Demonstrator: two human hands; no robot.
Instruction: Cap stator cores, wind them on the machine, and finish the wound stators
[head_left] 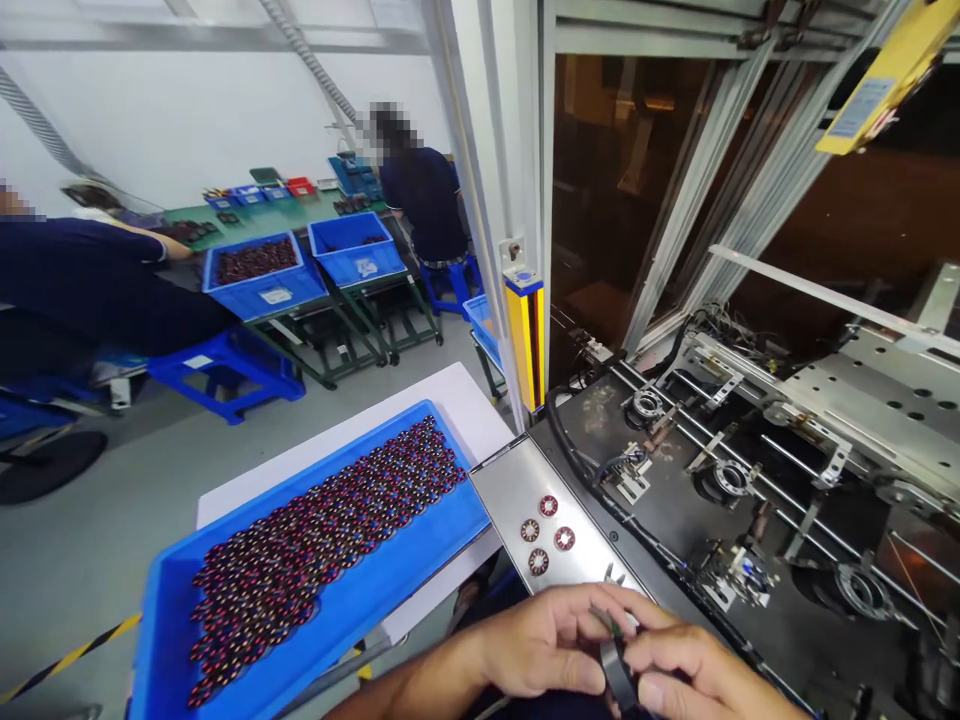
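Low in the view, my left hand [536, 640] and my right hand [694, 670] meet, fingers closed around a dark grey ring-shaped band [617, 675] seen nearly edge-on. Its exact kind cannot be made out, and fingers cover part of it. A bit of green shows at its upper end between the hands. Just beyond the fingers, pointed metal tips [613, 574] show over the metal tray [506, 475]; the rest of that tool is hidden. Several small wound motor stators [564, 538], red and dark with open centres, lie on the tray.
To the left, a long blue bin [169, 590] holds rows of similar stators on a white table [450, 390]. On the right is a machine bed [592, 425] with rods and round fixtures, beside a yellow sensor post [525, 345]. Two seated people work behind, near blue crates [262, 295].
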